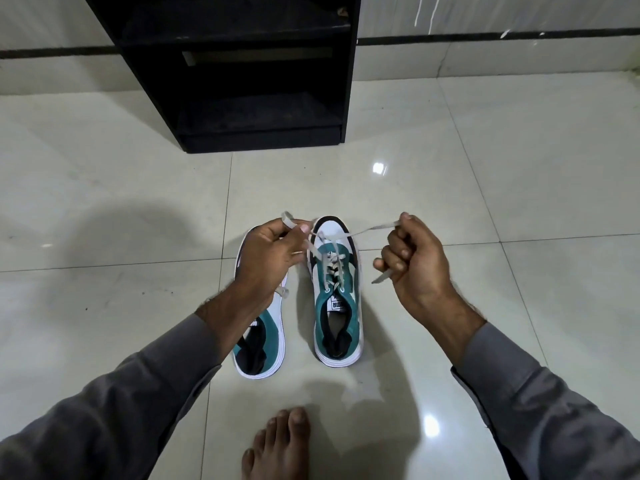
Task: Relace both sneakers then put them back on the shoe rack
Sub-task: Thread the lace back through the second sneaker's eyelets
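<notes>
Two white, teal and black sneakers stand side by side on the tiled floor, toes pointing away from me. The right sneaker (337, 292) has a pale grey lace (332, 265) crossed through its eyelets. My left hand (273, 258) pinches one end of that lace above the left sneaker (263, 344), which my forearm partly hides. My right hand (412, 261) is fisted around the other end, pulled out to the right, with the lace tip sticking out below the fist. The black shoe rack (242, 74) stands beyond the sneakers, its shelves bare.
Glossy pale floor tiles (485, 202) spread all around. A tiled wall with a dark stripe (502, 36) runs behind the rack. My bare foot (277, 445) rests on the floor near the bottom edge, just behind the sneakers.
</notes>
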